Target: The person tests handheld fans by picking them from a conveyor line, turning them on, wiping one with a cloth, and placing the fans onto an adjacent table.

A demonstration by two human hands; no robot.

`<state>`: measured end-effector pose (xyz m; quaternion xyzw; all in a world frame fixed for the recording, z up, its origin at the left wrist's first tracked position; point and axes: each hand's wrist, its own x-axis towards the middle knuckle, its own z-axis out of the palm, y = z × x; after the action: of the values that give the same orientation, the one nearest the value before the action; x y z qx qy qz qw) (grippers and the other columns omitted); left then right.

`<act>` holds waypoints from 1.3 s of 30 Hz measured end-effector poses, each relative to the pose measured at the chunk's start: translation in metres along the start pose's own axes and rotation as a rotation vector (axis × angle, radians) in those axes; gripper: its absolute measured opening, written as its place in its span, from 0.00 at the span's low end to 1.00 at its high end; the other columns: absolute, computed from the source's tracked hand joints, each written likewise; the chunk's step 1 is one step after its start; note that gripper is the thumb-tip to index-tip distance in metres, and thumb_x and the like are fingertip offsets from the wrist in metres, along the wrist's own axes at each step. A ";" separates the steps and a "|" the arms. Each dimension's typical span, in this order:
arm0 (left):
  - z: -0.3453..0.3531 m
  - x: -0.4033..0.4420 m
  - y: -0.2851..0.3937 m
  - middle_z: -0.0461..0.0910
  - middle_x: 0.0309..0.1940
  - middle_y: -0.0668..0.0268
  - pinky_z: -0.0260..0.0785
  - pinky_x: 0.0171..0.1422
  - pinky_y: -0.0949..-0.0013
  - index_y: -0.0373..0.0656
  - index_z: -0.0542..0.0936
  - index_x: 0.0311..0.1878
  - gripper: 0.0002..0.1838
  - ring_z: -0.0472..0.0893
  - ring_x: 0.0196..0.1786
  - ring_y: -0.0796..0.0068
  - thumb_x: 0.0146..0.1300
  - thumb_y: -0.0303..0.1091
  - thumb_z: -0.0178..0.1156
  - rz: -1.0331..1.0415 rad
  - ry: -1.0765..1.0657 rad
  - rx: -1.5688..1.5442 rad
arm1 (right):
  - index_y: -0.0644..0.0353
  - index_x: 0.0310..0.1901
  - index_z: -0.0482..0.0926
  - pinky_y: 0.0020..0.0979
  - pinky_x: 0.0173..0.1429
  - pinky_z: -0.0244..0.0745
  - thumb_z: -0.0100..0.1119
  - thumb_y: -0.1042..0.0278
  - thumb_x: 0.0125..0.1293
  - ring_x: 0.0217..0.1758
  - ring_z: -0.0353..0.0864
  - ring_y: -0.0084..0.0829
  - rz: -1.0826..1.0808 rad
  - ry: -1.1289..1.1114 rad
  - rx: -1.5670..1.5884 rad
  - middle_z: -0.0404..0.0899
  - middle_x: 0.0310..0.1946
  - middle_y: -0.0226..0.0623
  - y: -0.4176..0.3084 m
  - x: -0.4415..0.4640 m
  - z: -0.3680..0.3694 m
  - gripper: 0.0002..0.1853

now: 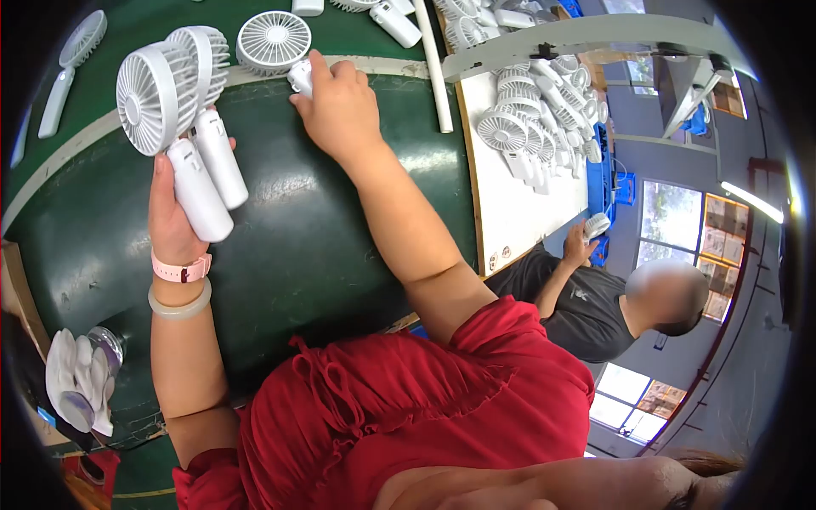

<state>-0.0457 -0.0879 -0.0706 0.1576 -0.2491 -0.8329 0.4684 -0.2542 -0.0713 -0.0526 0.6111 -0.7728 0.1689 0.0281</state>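
Observation:
My left hand [174,208], with a pink watch band and a pale bangle at the wrist, is closed around two white handheld fans. The nearer fan [200,191] and the one behind it [223,157] stand side by side, handles toward me, round grilles away. Most of the left fingers are hidden behind the handles. Farther forward, my right hand [344,110] is closed on the handle of a third handheld fan [274,41], whose grille faces up over the green surface. Its handle is mostly covered by my fingers.
Another handheld fan [68,72] lies at far left, and more lie at the top. A white tube [433,68] runs beside the green mat [340,255]. Many fans [544,119] are piled on the white table [527,217] at right. A co-worker [586,306] holds a fan; gloves [76,378] lie lower left.

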 end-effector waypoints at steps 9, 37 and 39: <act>0.028 0.004 0.010 0.64 0.59 0.52 0.66 0.47 0.63 0.44 0.65 0.60 0.34 0.74 0.49 0.63 0.57 0.59 0.48 -0.132 -0.054 -0.428 | 0.54 0.58 0.62 0.32 0.35 0.67 0.38 0.40 0.65 0.34 0.68 0.34 0.070 -0.965 2.623 0.71 0.44 0.46 0.010 0.019 -0.029 0.29; -0.006 0.044 -0.002 0.63 0.58 0.49 0.63 0.62 0.55 0.36 0.55 0.64 0.47 0.67 0.59 0.53 0.42 0.49 0.61 -0.044 -0.024 0.096 | 0.62 0.54 0.67 0.27 0.53 0.69 0.54 0.79 0.57 0.48 0.73 0.22 0.143 -0.320 1.689 0.74 0.45 0.32 -0.013 0.020 0.018 0.21; -0.001 0.045 -0.002 0.62 0.58 0.48 0.61 0.63 0.54 0.38 0.54 0.65 0.47 0.66 0.60 0.52 0.42 0.48 0.61 -0.021 -0.023 0.108 | 0.64 0.54 0.63 0.27 0.47 0.73 0.53 0.80 0.55 0.44 0.75 0.22 0.140 -0.286 1.635 0.74 0.44 0.34 -0.013 0.020 0.019 0.22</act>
<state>-0.0696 -0.1261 -0.0741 0.1754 -0.2975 -0.8248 0.4477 -0.2435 -0.0985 -0.0622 0.4048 -0.4387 0.5991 -0.5336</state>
